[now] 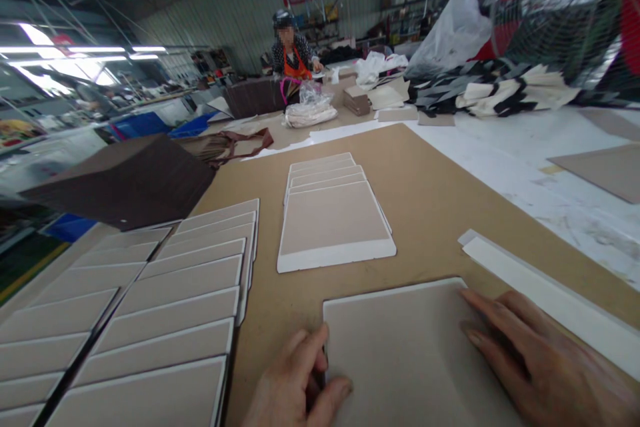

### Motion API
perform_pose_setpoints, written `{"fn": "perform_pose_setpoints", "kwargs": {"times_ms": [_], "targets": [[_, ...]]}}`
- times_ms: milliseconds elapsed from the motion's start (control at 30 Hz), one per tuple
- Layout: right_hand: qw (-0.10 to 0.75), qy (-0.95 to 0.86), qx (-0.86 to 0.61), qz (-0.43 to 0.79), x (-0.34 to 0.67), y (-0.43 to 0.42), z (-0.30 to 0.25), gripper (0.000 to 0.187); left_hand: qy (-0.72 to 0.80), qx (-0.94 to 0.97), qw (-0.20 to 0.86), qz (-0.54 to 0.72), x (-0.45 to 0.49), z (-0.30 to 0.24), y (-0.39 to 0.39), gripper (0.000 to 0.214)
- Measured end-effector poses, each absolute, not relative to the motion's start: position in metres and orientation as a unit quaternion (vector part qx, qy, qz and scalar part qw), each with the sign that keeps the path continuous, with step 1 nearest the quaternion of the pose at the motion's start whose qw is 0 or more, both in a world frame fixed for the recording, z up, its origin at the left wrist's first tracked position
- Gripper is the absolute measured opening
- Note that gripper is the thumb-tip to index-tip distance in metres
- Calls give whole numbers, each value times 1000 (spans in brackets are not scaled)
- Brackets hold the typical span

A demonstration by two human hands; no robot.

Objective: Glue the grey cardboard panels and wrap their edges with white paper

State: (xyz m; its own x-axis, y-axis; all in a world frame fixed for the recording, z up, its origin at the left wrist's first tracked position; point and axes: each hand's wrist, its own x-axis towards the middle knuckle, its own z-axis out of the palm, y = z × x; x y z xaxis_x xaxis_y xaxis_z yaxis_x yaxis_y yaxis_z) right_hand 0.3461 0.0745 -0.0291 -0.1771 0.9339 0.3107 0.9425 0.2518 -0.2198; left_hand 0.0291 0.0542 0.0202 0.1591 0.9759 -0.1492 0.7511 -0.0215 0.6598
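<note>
A beige rectangular panel with a thin white border [395, 353] lies on the brown board at the near edge of the view. My left hand [305, 380] is closed on its left edge, thumb over the top face and fingers curled at the side. At the panel's far right corner, my right hand [535, 353] rests with fingers stretched out and apart; its index tip touches the corner and its thumb lies on the face. Just beyond is a fanned stack of similar panels [335, 213], the front one with a wide white strip along its near edge.
Overlapping rows of bordered panels [185, 307] fill the left side. Behind them stands a dark brown stack [135, 180]. White strips [550, 293] lie at right on the brown board [425, 193]. A co-worker [293, 53] stands at the far end, near plastic bags and dark scraps [450, 90].
</note>
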Motion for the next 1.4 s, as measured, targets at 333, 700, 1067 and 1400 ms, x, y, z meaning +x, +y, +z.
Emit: {"fn": "perform_pose_setpoints", "kwargs": {"times_ms": [333,700,1067,1400], "targets": [[78,-841,-535,30,328,76,-9,63,508,853,110,47,39,19,52,50],[138,-783,-602,70,368,82,-1,44,406,913,13,35,30,-7,30,68],[245,-662,-653,275,342,109,12,19,431,900,47,39,33,-14,24,69],[341,-612,-639,319,341,107,14,32,431,900,54,22,33,-14,26,73]]}}
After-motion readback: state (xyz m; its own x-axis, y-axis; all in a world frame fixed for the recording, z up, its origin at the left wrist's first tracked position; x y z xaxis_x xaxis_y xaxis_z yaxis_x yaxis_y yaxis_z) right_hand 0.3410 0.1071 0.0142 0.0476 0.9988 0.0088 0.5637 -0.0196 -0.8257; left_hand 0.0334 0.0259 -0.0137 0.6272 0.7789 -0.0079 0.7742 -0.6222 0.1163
